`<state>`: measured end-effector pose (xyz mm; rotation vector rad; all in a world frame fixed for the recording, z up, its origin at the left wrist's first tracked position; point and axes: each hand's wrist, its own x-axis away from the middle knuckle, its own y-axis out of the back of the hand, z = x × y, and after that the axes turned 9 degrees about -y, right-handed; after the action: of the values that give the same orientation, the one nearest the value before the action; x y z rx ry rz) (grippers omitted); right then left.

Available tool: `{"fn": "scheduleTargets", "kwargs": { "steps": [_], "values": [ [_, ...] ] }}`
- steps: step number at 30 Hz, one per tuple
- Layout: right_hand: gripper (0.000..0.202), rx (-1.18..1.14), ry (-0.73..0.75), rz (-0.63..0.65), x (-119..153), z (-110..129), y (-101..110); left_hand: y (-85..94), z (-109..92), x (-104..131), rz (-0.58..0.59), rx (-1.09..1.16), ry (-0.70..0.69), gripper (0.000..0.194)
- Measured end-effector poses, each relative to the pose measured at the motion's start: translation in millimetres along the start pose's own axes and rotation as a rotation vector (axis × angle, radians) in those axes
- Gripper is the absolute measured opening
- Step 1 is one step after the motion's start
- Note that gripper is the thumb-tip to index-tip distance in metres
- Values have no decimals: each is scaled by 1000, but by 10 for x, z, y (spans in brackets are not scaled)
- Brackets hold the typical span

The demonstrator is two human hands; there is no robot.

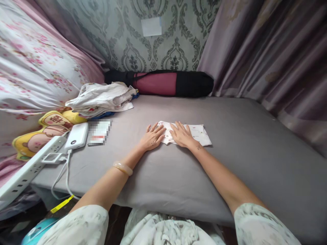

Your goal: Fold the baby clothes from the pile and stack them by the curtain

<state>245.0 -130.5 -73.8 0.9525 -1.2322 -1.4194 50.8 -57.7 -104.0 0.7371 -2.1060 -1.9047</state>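
Note:
A white cloth with small prints (201, 135), folded into a rough rectangle, lies flat on the grey sheet (163, 177). My left hand (153, 136) rests palm down at the cloth's left end, its fingers spread and their tips near or on the edge. On the left-middle part of the cloth lies my right hand (182, 134), also palm down with fingers apart. Neither hand grips anything. The cloth beneath my right palm is hidden, while its right end shows uncovered.
A crumpled pile of white clothes (102, 98) sits at the back left. Nearer are a white power bank (78, 135), a blurred flat object (99, 132), a power strip (33, 170) and a yellow cushion (41, 139). A black and red bag (155, 83) lies along the back.

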Motion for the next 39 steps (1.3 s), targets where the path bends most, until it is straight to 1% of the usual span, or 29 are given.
{"fn": "scheduleTargets", "kwargs": {
  "steps": [4, 7, 13, 15, 17, 19, 21, 23, 26, 31, 35, 39],
  "values": [
    [60, 0, -50, -28, 86, -239, 69, 10, -12, -2, 4, -5, -4, 54],
    [60, 2, -76, -14, 152, -354, 40, 12, -13, 0, 1, -4, 11, 53],
    [58, 4, -95, -61, 188, -343, -66, -34, 16, 8, -23, -14, 9, 51],
    [59, -7, -100, -63, 184, -334, -62, -47, 22, 9, -29, -24, 11, 52],
    [59, -30, -95, -37, 186, -352, -30, -52, 23, 8, -26, -31, 13, 52],
    [61, -67, -79, 13, 198, -408, 16, -51, 23, 7, -21, -37, 18, 52],
    [63, -87, -79, 38, 223, -494, 55, -51, 27, 5, -14, -43, 19, 53],
    [65, -63, -112, 9, 253, -588, 65, -55, 35, 4, -9, -48, 14, 53],
    [66, -16, -156, -39, 282, -683, 23, -63, 49, 4, -9, -57, 4, 53],
    [67, -3, -176, -49, 264, -685, -43, -44, 40, 7, 9, -62, 5, 54],
    [67, -9, -166, -7, 268, -702, 23, -24, 24, 6, 19, -63, 6, 54],
    [66, 20, -189, -13, 330, -831, 78, -46, 30, 2, 1, -60, 12, 53]
  ]
}}
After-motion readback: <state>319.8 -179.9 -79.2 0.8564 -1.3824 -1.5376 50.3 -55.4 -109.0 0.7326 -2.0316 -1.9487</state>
